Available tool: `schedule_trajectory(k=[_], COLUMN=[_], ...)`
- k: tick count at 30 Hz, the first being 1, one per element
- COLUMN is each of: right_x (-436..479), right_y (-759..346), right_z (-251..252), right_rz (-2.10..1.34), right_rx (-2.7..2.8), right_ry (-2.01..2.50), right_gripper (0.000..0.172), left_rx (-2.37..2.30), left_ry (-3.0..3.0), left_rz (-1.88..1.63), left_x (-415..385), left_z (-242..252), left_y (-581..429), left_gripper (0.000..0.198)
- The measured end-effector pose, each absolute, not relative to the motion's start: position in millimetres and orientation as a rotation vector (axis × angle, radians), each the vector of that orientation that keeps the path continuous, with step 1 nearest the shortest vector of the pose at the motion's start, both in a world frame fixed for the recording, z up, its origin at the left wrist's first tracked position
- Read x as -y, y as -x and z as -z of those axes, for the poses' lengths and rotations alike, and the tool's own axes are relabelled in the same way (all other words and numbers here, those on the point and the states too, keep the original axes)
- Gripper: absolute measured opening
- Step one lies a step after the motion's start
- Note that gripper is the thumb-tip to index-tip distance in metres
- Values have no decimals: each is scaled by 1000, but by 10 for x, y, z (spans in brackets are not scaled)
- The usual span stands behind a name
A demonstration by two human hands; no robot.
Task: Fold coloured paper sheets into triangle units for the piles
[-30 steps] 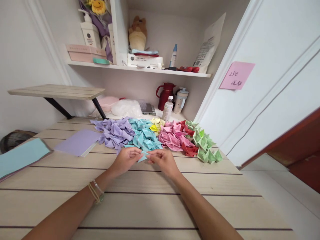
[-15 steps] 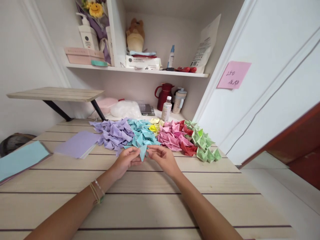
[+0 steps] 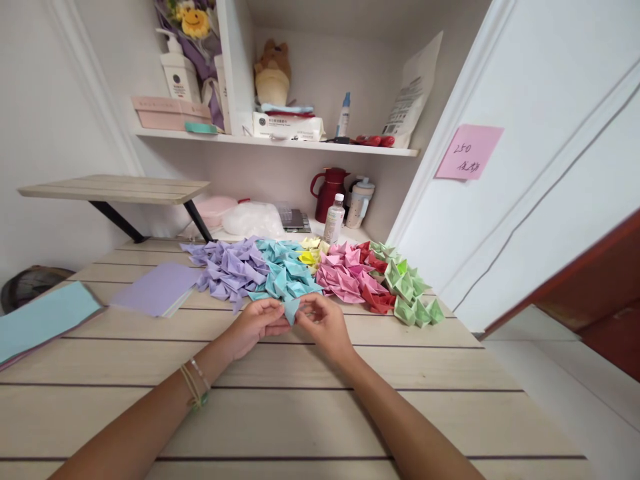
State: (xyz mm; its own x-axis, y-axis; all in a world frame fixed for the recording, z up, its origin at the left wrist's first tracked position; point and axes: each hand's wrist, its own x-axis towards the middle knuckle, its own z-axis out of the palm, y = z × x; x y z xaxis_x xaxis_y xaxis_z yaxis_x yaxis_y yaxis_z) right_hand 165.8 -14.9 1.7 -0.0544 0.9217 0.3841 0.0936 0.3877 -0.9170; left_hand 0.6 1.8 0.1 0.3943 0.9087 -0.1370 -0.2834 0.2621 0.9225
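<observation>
My left hand (image 3: 255,325) and my right hand (image 3: 324,325) meet over the wooden table (image 3: 300,413), both pinching a small folded blue paper piece (image 3: 291,309) between their fingertips. Just behind my hands lies a row of folded paper pieces: a purple heap (image 3: 227,263), a blue heap (image 3: 286,270), a few yellow ones (image 3: 310,252), a pink heap (image 3: 345,273), red ones (image 3: 377,297) and a green heap (image 3: 407,287).
A stack of purple sheets (image 3: 157,288) and a stack of blue sheets (image 3: 43,320) lie to the left. A red jug (image 3: 330,190), a bottle (image 3: 335,219) and a cup (image 3: 361,200) stand at the back under a shelf (image 3: 275,141). A pink note (image 3: 469,152) hangs on the right door.
My hands have drawn closer together around the blue piece, which has turned from lying flat to pointing downward between my fingertips.
</observation>
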Motion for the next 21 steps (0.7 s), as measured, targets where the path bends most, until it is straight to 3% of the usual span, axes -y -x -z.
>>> schedule_trajectory(k=[12,21], right_x=[138,146], right_y=[-1664,-1711], right_z=[46,-7], right_rz=[-604,-505], right_rx=[1567,1727], right_ry=[1013,881], right_gripper=[12,23], left_rx=[-852,-828], left_ry=[-1064,-1015], left_rz=[-813,-819], left_x=[10,13], left_z=[-34,-59], left_y=[-22,-1], left_gripper=[23,17])
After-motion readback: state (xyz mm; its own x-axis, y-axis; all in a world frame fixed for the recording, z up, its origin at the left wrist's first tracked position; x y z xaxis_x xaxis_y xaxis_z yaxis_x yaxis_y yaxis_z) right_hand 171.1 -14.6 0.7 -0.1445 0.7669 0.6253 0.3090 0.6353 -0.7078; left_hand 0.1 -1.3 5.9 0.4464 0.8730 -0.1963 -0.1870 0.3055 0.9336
